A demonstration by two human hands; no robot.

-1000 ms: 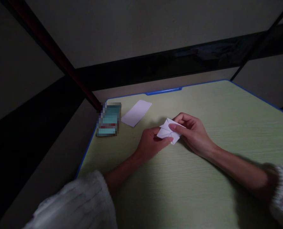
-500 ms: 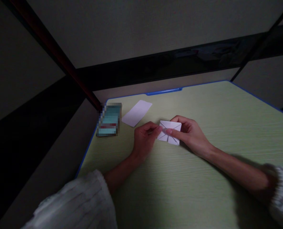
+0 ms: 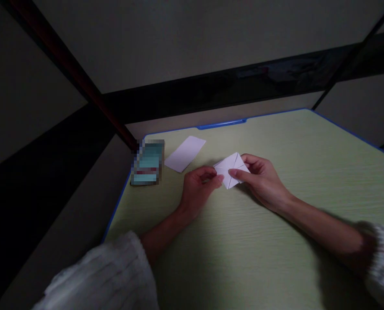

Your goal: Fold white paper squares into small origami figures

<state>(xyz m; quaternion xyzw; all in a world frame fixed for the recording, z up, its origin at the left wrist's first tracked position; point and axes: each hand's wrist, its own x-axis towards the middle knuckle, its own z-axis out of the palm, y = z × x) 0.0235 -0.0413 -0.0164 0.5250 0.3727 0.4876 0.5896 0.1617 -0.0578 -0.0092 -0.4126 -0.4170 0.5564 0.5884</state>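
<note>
A small folded white paper [image 3: 230,168] with crease lines is held just above the pale green table [image 3: 276,249]. My right hand [image 3: 259,181] pinches its right side with thumb on top and fingers curled behind. At the paper's left corner, the thumb and fingertips of my left hand [image 3: 198,189] are pressed together on it. Both wrists rest low over the table, and white sleeves cover my forearms.
A flat white card [image 3: 185,153] lies at the table's back left. Beside it, near the left corner, sits a blurred teal packet [image 3: 147,162]. The table has a blue rim [image 3: 222,124]. A dark red post and dark beams stand behind it.
The folded paper has been turned in my fingers and lifted slightly toward the far side. My left hand went from holding under it to pinching its left corner.
</note>
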